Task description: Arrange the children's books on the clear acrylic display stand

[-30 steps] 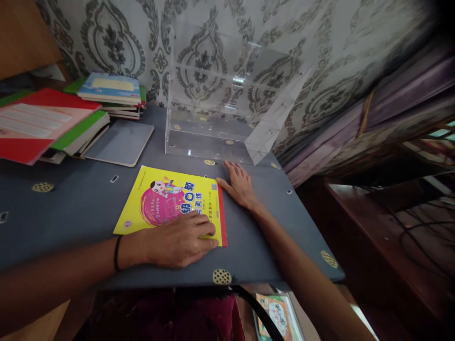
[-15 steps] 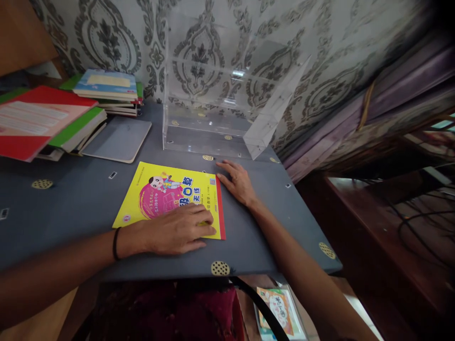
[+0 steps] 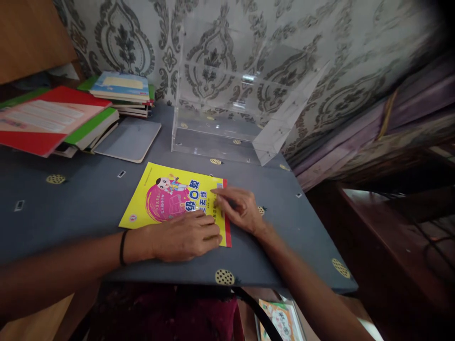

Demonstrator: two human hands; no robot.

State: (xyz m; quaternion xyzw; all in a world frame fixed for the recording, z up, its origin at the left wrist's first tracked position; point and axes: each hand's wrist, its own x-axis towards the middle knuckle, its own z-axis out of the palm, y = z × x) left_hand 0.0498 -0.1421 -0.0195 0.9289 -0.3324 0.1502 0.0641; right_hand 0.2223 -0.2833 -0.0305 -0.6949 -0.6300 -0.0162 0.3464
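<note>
A yellow workbook [image 3: 165, 190] with a pink circle, a cartoon figure and a red spine strip lies closed on the patterned grey tabletop. My left hand [image 3: 188, 237] rests palm down across its lower edge, fingers laid on the cover near the bottom right corner. A dark band circles that wrist. Over the workbook's right edge, my right hand [image 3: 243, 208] reaches with fingers stretched and the thumb a little apart. Its fingertips are at the cover by the red strip; whether they press on it I cannot tell.
Behind the workbook stands a clear acrylic rack [image 3: 213, 147] against the patterned wall. Stacked books [image 3: 121, 90], a red-covered book [image 3: 53, 118] and a grey notebook [image 3: 130, 139] lie at the left. Below the table's front edge is another colourful book [image 3: 280, 322].
My right hand has moved from the table beside the workbook's upper right corner onto its right edge. My left hand stays on the cover. The whole view has shifted slightly.
</note>
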